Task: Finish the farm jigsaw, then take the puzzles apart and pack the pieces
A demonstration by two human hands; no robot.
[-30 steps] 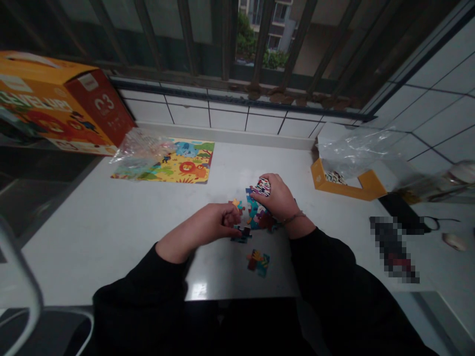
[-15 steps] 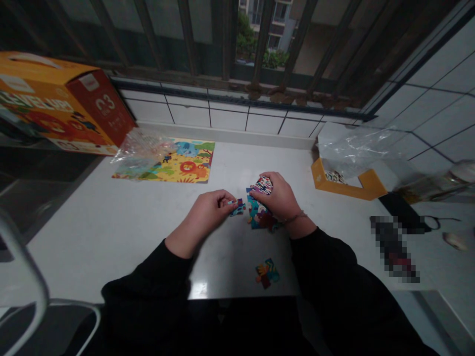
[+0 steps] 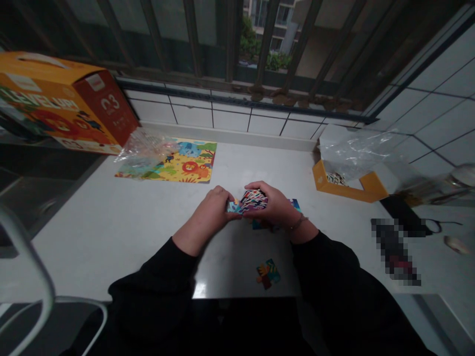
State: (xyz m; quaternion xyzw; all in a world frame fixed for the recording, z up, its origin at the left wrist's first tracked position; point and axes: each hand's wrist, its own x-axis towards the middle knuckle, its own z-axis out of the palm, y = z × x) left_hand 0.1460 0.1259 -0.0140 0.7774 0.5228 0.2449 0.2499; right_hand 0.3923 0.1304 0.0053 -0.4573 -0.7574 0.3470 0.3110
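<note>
Stack of puzzle pieces (image 3: 255, 199) sits farther left than 0.5 s earlier, now just beside the blue piece (image 3: 233, 206). The right hand (image 3: 277, 205) grips the stack; the left hand (image 3: 212, 212) pinches the blue piece at its left end. More pieces (image 3: 260, 225) lie on the white counter (image 3: 148, 217) under the right hand. Nearer lies an orange-and-teal cluster (image 3: 265, 272); far left, a picture sheet (image 3: 200, 160).
</note>
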